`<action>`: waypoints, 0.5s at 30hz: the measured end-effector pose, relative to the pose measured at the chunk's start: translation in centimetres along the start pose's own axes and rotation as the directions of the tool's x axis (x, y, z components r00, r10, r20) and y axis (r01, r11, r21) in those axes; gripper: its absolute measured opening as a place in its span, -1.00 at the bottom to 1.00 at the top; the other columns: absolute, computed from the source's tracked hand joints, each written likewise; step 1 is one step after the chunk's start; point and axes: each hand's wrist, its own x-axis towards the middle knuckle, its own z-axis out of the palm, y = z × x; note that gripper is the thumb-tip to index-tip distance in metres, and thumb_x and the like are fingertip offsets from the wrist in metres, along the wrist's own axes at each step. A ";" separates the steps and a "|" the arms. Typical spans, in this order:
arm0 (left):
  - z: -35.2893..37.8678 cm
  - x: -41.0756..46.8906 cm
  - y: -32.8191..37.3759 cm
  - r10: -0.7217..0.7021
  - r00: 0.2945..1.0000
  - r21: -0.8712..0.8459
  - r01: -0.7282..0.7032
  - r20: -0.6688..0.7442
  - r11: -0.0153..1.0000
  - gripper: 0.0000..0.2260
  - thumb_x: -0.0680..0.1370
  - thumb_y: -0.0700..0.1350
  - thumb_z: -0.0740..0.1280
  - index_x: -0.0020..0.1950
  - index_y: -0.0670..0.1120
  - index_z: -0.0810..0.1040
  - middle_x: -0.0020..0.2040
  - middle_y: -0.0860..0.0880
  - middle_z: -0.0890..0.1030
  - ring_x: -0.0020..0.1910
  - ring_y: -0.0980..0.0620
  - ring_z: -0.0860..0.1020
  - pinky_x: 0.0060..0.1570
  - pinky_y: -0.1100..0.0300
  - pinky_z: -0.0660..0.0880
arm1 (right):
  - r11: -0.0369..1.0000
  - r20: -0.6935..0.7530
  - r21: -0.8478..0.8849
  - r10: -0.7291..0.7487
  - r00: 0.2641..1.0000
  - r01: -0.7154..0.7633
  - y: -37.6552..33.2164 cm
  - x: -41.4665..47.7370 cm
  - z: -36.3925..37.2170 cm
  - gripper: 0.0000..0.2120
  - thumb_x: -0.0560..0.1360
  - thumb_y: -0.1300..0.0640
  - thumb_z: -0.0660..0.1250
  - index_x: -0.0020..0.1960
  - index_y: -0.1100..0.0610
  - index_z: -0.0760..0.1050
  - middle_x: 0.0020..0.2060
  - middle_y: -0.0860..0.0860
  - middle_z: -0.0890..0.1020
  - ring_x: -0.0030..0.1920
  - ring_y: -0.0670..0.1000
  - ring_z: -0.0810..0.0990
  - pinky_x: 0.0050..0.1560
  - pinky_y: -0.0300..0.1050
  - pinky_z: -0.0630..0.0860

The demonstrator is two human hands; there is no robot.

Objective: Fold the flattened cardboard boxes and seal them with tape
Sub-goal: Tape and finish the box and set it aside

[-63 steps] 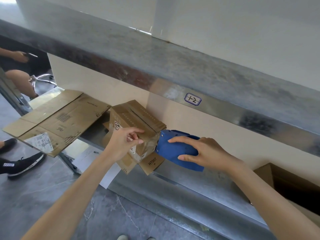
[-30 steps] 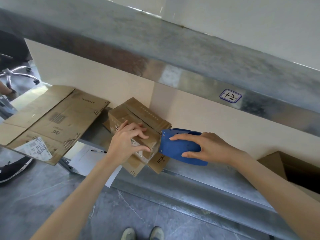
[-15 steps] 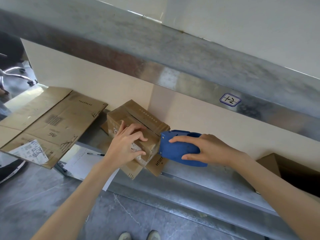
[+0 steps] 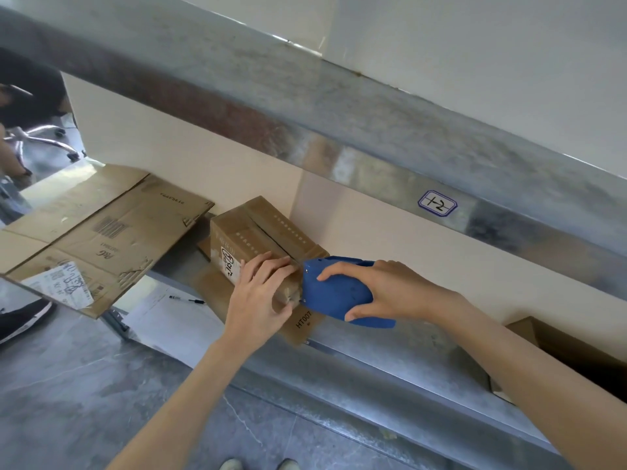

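A small folded cardboard box (image 4: 252, 234) stands on the metal shelf (image 4: 390, 351), its top flaps meeting along a centre seam. My left hand (image 4: 259, 296) grips the box's near right corner, fingers over the top and thumb on the side. My right hand (image 4: 383, 288) holds a blue tape dispenser (image 4: 334, 293) whose front end is against that same end of the box, beside my left fingers. A flap marked HT007 (image 4: 303, 320) sticks out under the box.
Flattened cardboard (image 4: 101, 232) lies on the shelf to the left, overhanging its edge. White paper with a pen (image 4: 186, 300) lies below it. An open carton (image 4: 576, 351) stands at the right. Another shelf (image 4: 305, 106) hangs overhead. A person sits at far left.
My left hand has slid from the box's front edge to its right corner and now clasps it. The dispenser has closed up against the box end.
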 end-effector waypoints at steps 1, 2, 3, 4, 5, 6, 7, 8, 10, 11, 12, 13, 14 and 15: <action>-0.3 -0.1 -0.2 0.006 1.000 -0.020 -0.006 0.002 1.000 -0.49 0.34 -0.13 0.57 0.27 -0.04 0.59 0.26 0.05 0.57 0.38 -0.08 0.41 0.35 -0.10 0.39 | 1.000 0.016 0.010 -0.012 1.000 0.012 -0.2 0.2 -0.1 -0.41 0.44 -0.15 0.45 0.32 -0.46 0.21 -0.39 -0.08 0.43 -0.35 -0.15 0.40 -0.30 -0.22 0.29; -0.7 -0.3 -0.5 0.014 1.000 -0.043 -0.014 0.006 0.999 -0.49 0.34 -0.14 0.57 0.28 -0.05 0.59 0.27 0.05 0.57 0.39 -0.07 0.40 0.38 -0.03 0.36 | 0.999 0.033 0.022 -0.025 0.999 0.025 -0.4 0.4 -0.1 -0.42 0.45 -0.13 0.45 0.32 -0.45 0.21 -0.35 -0.04 0.47 -0.34 -0.13 0.40 -0.31 -0.21 0.29; -1.1 -0.4 -0.9 0.025 1.000 -0.065 -0.024 0.015 0.998 -0.49 0.35 -0.15 0.57 0.28 -0.05 0.59 0.28 0.05 0.57 0.41 -0.07 0.39 0.39 0.02 0.35 | 0.999 0.053 0.034 -0.039 0.998 0.038 -0.6 0.7 -0.1 -0.42 0.46 -0.11 0.45 0.32 -0.45 0.21 -0.31 0.01 0.50 -0.33 -0.11 0.41 -0.31 -0.20 0.31; -1.7 -0.6 -1.4 0.036 0.999 -0.081 -0.033 0.031 0.996 -0.49 0.35 -0.15 0.58 0.28 -0.05 0.58 0.29 0.05 0.56 0.43 -0.05 0.38 0.40 0.02 0.35 | 0.998 0.074 0.044 -0.057 0.996 0.054 -0.9 1.0 0.0 -0.42 0.47 -0.10 0.44 0.32 -0.44 0.21 -0.29 0.04 0.51 -0.32 -0.09 0.43 -0.30 -0.20 0.34; -2.3 -0.9 -2.0 0.043 0.998 -0.092 -0.038 0.053 0.995 -0.47 0.35 -0.15 0.59 0.30 -0.05 0.58 0.31 0.06 0.55 0.45 -0.02 0.36 0.41 0.02 0.34 | 0.996 0.097 0.050 -0.082 0.992 0.077 -1.3 1.3 0.3 -0.42 0.48 -0.08 0.43 0.34 -0.43 0.20 -0.28 0.03 0.51 -0.30 -0.10 0.44 -0.29 -0.22 0.34; -3.0 -1.1 -2.6 0.046 0.996 -0.101 -0.038 0.080 0.994 -0.44 0.35 -0.15 0.60 0.32 -0.05 0.56 0.34 0.06 0.53 0.49 0.01 0.33 0.44 0.02 0.32 | 0.993 0.118 0.049 -0.112 0.987 0.107 -1.8 1.7 0.6 -0.43 0.50 -0.07 0.41 0.36 -0.40 0.20 -0.30 -0.02 0.48 -0.28 -0.15 0.44 -0.30 -0.26 0.31; -3.7 -1.3 -3.2 0.047 0.993 -0.109 -0.035 0.106 0.993 -0.41 0.35 -0.16 0.60 0.36 -0.04 0.55 0.37 0.07 0.51 0.53 0.03 0.28 0.47 0.04 0.28 | 0.990 0.134 0.044 -0.139 0.981 0.134 -2.2 2.1 0.9 -0.44 0.53 -0.05 0.39 0.38 -0.37 0.20 -0.33 -0.08 0.43 -0.27 -0.22 0.41 -0.29 -0.27 0.28; -4.3 -1.5 -3.7 0.045 0.991 -0.115 -0.030 0.129 0.993 -0.39 0.36 -0.18 0.60 0.39 -0.04 0.53 0.40 0.08 0.49 0.56 0.03 0.23 0.49 0.06 0.26 | 0.987 0.142 0.043 -0.160 0.977 0.156 -2.6 2.5 1.2 -0.46 0.55 -0.04 0.37 0.40 -0.35 0.19 -0.35 -0.13 0.38 -0.26 -0.26 0.38 -0.28 -0.26 0.25; -5.4 -1.8 -4.3 0.028 0.987 -0.122 -0.008 0.161 0.992 -0.37 0.38 -0.20 0.59 0.42 -0.03 0.50 0.45 0.09 0.43 0.60 0.03 0.13 0.47 0.04 0.28 | 0.981 0.132 0.037 -0.196 0.972 0.193 -3.3 3.1 1.6 -0.48 0.59 -0.03 0.33 0.43 -0.33 0.19 -0.40 -0.19 0.37 -0.26 -0.28 0.33 -0.25 -0.24 0.23; -5.7 -2.0 -4.4 0.019 0.986 -0.127 0.003 0.167 0.992 -0.37 0.39 -0.21 0.58 0.42 -0.02 0.49 0.47 0.10 0.41 0.61 0.03 0.09 0.46 0.03 0.29 | 0.977 0.120 0.016 -0.214 0.969 0.214 -3.5 3.3 1.7 -0.49 0.60 -0.04 0.30 0.45 -0.32 0.19 -0.43 -0.19 0.37 -0.27 -0.27 0.32 -0.24 -0.19 0.24; -6.0 -2.1 -4.5 0.010 0.986 -0.134 0.012 0.168 0.991 -0.37 0.39 -0.22 0.58 0.42 -0.01 0.49 0.49 0.11 0.39 0.61 0.03 0.07 0.46 0.02 0.28 | 0.972 0.106 -0.016 -0.230 0.967 0.233 -3.6 3.4 1.8 -0.50 0.61 -0.06 0.28 0.46 -0.32 0.19 -0.45 -0.18 0.35 -0.29 -0.25 0.31 -0.21 -0.15 0.24; -6.2 -2.2 -4.5 0.001 0.986 -0.144 0.023 0.166 0.989 -0.38 0.40 -0.22 0.58 0.42 -0.01 0.49 0.50 0.11 0.38 0.61 0.04 0.06 0.47 0.01 0.26 | 0.968 0.088 -0.049 -0.240 0.967 0.245 -3.7 3.4 1.8 -0.51 0.61 -0.08 0.26 0.47 -0.32 0.19 -0.45 -0.18 0.32 -0.30 -0.23 0.31 -0.19 -0.12 0.25; -6.2 -2.2 -4.5 -0.009 0.986 -0.158 0.036 0.166 0.987 -0.39 0.40 -0.23 0.57 0.41 -0.01 0.49 0.50 0.11 0.38 0.61 0.04 0.06 0.48 0.02 0.23 | 0.966 0.067 -0.069 -0.246 0.967 0.250 -3.7 3.4 1.8 -0.52 0.61 -0.10 0.25 0.47 -0.34 0.19 -0.45 -0.18 0.31 -0.32 -0.22 0.32 -0.19 -0.13 0.26; -6.2 -2.2 -4.5 -0.017 0.986 -0.174 0.047 0.168 0.984 -0.40 0.41 -0.23 0.57 0.41 -0.01 0.49 0.49 0.11 0.38 0.61 0.05 0.07 0.50 0.02 0.20 | 0.965 0.052 -0.072 -0.250 0.967 0.253 -3.5 3.4 1.7 -0.52 0.61 -0.12 0.25 0.46 -0.37 0.18 -0.46 -0.18 0.33 -0.33 -0.22 0.36 -0.21 -0.16 0.26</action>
